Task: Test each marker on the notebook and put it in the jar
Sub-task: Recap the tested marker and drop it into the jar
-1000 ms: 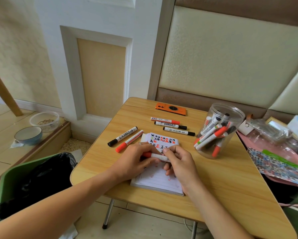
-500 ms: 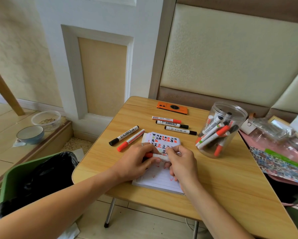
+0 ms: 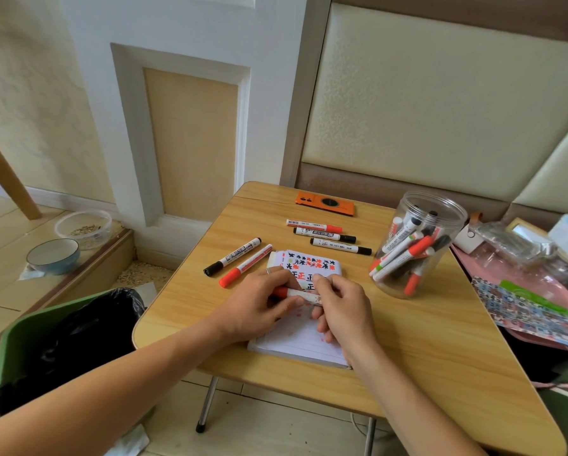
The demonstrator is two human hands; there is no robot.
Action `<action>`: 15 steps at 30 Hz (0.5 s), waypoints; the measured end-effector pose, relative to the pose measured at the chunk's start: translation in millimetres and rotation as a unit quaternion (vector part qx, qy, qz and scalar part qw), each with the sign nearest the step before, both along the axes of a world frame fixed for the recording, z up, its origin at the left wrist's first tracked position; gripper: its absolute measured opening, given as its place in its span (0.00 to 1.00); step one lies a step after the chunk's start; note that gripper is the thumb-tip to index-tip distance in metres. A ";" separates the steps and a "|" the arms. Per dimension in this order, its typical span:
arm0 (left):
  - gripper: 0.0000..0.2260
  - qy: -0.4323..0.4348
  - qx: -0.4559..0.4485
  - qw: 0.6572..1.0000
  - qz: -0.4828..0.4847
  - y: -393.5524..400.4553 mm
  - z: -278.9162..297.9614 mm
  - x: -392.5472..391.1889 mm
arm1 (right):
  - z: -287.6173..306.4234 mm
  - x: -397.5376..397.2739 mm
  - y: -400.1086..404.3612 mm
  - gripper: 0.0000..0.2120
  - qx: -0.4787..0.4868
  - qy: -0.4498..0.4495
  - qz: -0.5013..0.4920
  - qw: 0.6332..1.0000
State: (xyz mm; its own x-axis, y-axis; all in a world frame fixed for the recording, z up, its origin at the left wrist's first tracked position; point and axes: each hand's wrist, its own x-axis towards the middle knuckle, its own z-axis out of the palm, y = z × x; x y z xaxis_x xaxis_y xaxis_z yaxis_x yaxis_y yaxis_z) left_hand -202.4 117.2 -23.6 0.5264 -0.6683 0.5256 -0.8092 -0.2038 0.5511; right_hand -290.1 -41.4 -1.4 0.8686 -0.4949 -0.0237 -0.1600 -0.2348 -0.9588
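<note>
Both hands over an open notebook (image 3: 295, 343) on a small wooden table (image 3: 440, 340) — left hand (image 3: 259, 307) and right hand (image 3: 341, 311) gripping one red-capped marker (image 3: 295, 293) between them. Five loose markers (image 3: 340, 250) beyond the notebook. Clear jar (image 3: 424, 284) of markers to the right — orange phone (image 3: 325, 208) at the far edge.

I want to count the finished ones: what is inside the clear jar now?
The jar holds a leaning bundle of markers, some with red caps, some with black, at least one green. Those at the back are covered by the front ones, so an exact count is not possible.
</note>
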 end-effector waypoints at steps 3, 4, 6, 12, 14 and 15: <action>0.08 0.018 0.011 1.000 0.012 -2.1 -2.4 3.4 | 5.2 1.3 -8.4 0.07 0.029 -0.022 0.015 0.999; 0.11 0.019 0.025 0.999 0.019 -2.6 -3.6 4.4 | 10.5 1.2 -12.0 0.04 0.043 -0.038 0.017 0.998; 0.20 0.019 0.052 0.998 0.029 -3.2 -5.2 3.7 | 26.7 0.3 -20.4 0.03 0.061 -0.087 0.013 0.994; 0.30 0.054 0.080 0.995 0.010 -2.3 -6.8 1.5 | 99.7 -9.5 -59.2 0.04 -0.082 -0.269 -0.067 0.957; 0.26 0.022 0.108 0.994 0.023 -3.2 -8.2 1.7 | 123.3 -9.7 -77.4 0.03 -0.189 -0.301 -0.109 0.928; 0.24 0.005 0.117 0.993 0.028 -4.0 -8.2 1.2 | 133.7 -8.1 -87.2 0.02 -0.243 -0.312 -0.131 0.909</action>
